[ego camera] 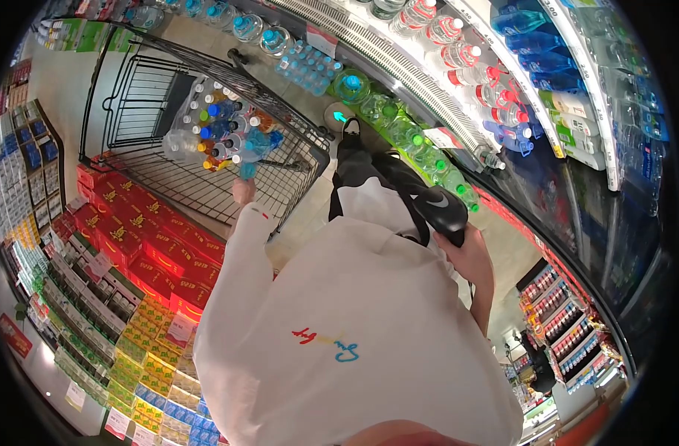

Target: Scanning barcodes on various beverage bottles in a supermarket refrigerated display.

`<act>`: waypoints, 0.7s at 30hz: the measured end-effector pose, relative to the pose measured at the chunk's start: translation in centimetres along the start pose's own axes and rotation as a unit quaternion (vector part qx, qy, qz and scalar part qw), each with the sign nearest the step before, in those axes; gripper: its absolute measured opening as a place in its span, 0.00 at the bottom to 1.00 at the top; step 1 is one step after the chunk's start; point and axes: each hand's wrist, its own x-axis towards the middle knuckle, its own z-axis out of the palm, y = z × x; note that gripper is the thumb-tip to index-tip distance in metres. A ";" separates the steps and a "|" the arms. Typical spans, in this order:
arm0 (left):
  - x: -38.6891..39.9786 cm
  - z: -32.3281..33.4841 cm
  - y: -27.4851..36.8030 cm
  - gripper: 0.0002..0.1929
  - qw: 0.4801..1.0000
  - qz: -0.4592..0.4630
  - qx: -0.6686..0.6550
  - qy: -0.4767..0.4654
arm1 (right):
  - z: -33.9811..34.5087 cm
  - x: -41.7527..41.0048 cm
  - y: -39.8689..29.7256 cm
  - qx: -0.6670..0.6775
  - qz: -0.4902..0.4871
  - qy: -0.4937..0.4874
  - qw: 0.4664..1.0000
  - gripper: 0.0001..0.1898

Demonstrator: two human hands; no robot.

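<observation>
My left hand [243, 190] is over the wire shopping cart [284, 195], closed around the end of a light blue plastic bottle [248, 169]. Beyond it, a heap of drink bottles [222, 120] with blue, white, orange and green caps lies in the cart, partly in clear plastic wrap. At my right side, my right hand [469, 253] grips a black bag-like item [442, 213] with a Nike swoosh; its exact kind cannot be told. Part of that item is hidden by the fingers and my white shirt.
Red cartons [150, 234] are stacked along the cart's near side. Green-capped bottles [409, 134] and large water bottles [247, 27] line the floor beside a lit refrigerated shelf [462, 61]. Stacked yellow and green packs [144, 357] stand at lower left. A dark-clothed person [535, 362] is far off at right.
</observation>
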 end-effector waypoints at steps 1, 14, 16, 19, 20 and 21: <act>-0.9 -0.7 0.1 0.32 1.000 -0.008 0.004 0.015 | -0.2 0.3 0.1 -0.010 0.011 -0.017 1.000 0.20; -26.2 -24.7 6.6 0.20 0.960 0.238 -0.057 0.137 | -0.6 3.6 2.5 0.150 -0.070 -0.138 0.977 0.16; -30.6 -28.6 8.7 0.15 0.904 0.373 -0.145 0.152 | -0.9 3.9 2.4 0.174 -0.081 -0.119 0.974 0.17; -34.5 -31.6 11.8 0.12 0.908 0.345 -0.236 0.018 | -1.2 4.0 2.2 0.276 -0.121 -0.107 0.947 0.17; -35.5 -31.3 13.1 0.13 0.875 0.355 -0.327 -0.028 | -1.8 3.9 2.3 0.285 -0.151 -0.112 0.940 0.18; -36.1 -31.3 14.0 0.13 0.859 0.394 -0.326 -0.022 | -1.9 3.7 2.4 0.285 -0.151 -0.100 0.941 0.18</act>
